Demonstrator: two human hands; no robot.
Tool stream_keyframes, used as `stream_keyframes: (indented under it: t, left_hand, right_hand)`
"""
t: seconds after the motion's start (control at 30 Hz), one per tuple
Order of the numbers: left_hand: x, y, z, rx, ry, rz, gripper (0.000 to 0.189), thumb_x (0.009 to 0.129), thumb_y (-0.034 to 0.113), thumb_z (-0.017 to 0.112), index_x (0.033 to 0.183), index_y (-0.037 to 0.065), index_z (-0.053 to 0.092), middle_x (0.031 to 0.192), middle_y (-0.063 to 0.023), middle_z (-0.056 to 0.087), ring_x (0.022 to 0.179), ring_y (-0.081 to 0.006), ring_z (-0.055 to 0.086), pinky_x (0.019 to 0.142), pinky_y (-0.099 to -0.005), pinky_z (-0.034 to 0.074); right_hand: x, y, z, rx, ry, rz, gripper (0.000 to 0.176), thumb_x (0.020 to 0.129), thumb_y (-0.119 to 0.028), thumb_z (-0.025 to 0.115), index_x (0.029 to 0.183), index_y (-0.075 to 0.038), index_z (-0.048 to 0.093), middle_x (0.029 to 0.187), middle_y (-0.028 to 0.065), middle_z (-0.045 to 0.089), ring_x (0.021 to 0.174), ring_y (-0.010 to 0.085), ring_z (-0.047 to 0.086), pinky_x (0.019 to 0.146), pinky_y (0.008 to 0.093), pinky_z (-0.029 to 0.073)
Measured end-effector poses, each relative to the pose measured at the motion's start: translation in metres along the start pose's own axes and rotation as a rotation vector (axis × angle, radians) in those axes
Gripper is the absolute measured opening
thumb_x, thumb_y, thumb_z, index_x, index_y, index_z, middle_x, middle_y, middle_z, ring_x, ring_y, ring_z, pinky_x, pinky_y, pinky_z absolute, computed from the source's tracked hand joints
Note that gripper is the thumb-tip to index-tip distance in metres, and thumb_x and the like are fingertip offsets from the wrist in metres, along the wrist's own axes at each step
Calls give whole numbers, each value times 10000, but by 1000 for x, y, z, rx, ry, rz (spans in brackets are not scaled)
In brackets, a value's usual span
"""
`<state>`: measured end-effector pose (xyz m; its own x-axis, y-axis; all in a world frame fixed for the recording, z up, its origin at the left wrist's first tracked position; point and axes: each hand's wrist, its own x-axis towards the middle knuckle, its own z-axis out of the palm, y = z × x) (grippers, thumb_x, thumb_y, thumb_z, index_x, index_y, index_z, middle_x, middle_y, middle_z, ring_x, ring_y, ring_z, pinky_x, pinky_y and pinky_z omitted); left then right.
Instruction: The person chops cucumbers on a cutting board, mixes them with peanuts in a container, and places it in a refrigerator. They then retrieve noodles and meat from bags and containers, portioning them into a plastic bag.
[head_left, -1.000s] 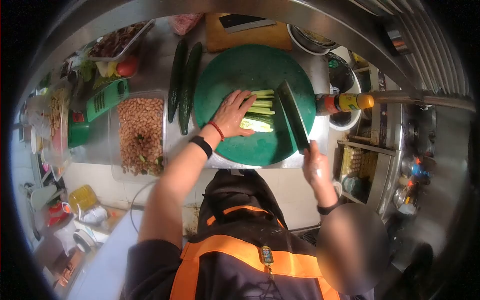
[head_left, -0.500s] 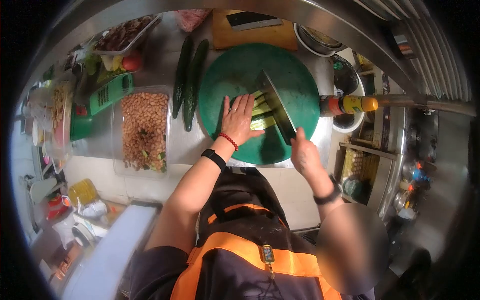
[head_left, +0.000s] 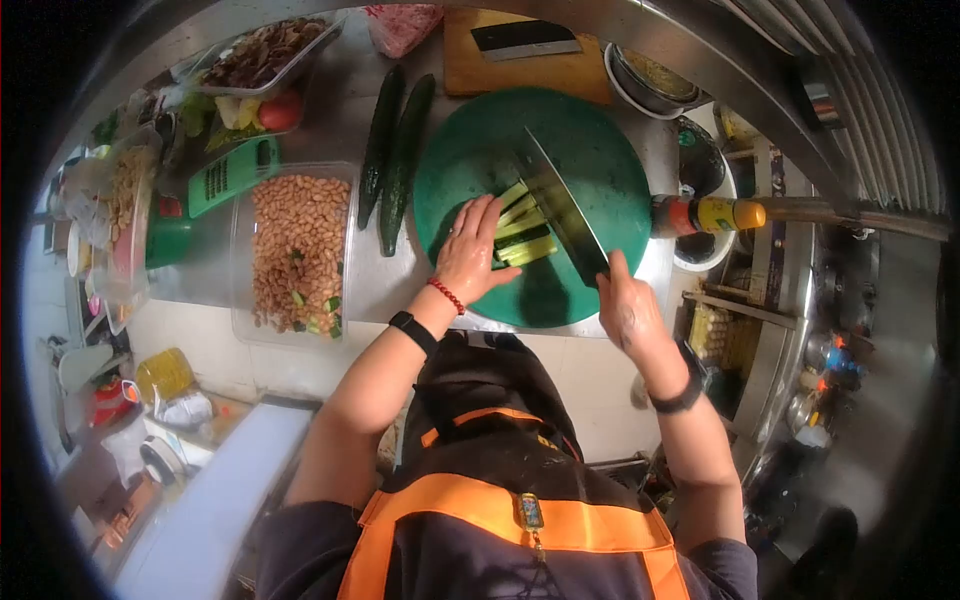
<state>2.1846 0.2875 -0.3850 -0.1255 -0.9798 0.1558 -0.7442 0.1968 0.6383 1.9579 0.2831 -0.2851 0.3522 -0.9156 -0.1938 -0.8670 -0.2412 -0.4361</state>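
Several cucumber strips (head_left: 526,226) lie side by side on a round green cutting board (head_left: 470,130). My left hand (head_left: 468,250) holds their left ends, fingers over the top and thumb along the near side. A red bead bracelet and a dark band circle that wrist. In my right hand (head_left: 628,300) is the handle of a cleaver (head_left: 565,205), closed in my fingers. Its broad blade slants across the board just right of the strips' ends. Two whole cucumbers (head_left: 404,165) rest on the metal counter left of the board.
A clear tub of peanuts (head_left: 295,230) with some green pieces stands at left, near a green grater (head_left: 232,178). Behind the board, another knife (head_left: 525,40) lies on a wooden board (head_left: 465,72). A yellow-capped bottle (head_left: 715,214) and metal bowls (head_left: 650,85) sit at right.
The cleaver has shifted right, off the strips' ends, and more of the strips show. My left hand stays at their left side. The whole view has shifted slightly.
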Motion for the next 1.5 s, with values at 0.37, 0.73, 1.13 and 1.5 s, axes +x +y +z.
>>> stream_keyframes:
  t: [0.37,0.73,1.13,1.5]
  left_hand:
    - [1,-17,12,-116,121,73,583,649,176,757,1142,7,496,1220,-156,454,1132,-340,441,944,-389,413]
    - [-2,-25,9,-154,207,110,370,630,75,733,950,11,558,1048,-145,519,972,-342,506,830,-399,437]
    - [19,-29,-79,-314,522,-48,139,772,16,600,911,9,593,980,-133,583,931,-289,572,837,-351,453]
    - [99,77,-67,165,-1027,393,577,907,615,160,1397,350,309,1515,-122,37,1389,-334,-48,1100,-505,-10]
  right_hand:
    - [-5,-12,10,11,-21,47,195,879,-117,483,994,-14,363,645,287,561,641,471,567,565,538,443]
    - [0,-19,24,-36,-101,1,167,873,-99,477,975,-17,374,634,266,564,633,457,573,564,532,448]
    - [-20,-8,-11,21,-113,-51,144,866,-86,469,976,-28,398,631,239,574,648,440,584,562,508,465]
    - [-31,42,-41,-331,162,-277,66,793,-130,524,842,-97,494,628,79,526,539,251,604,481,385,489]
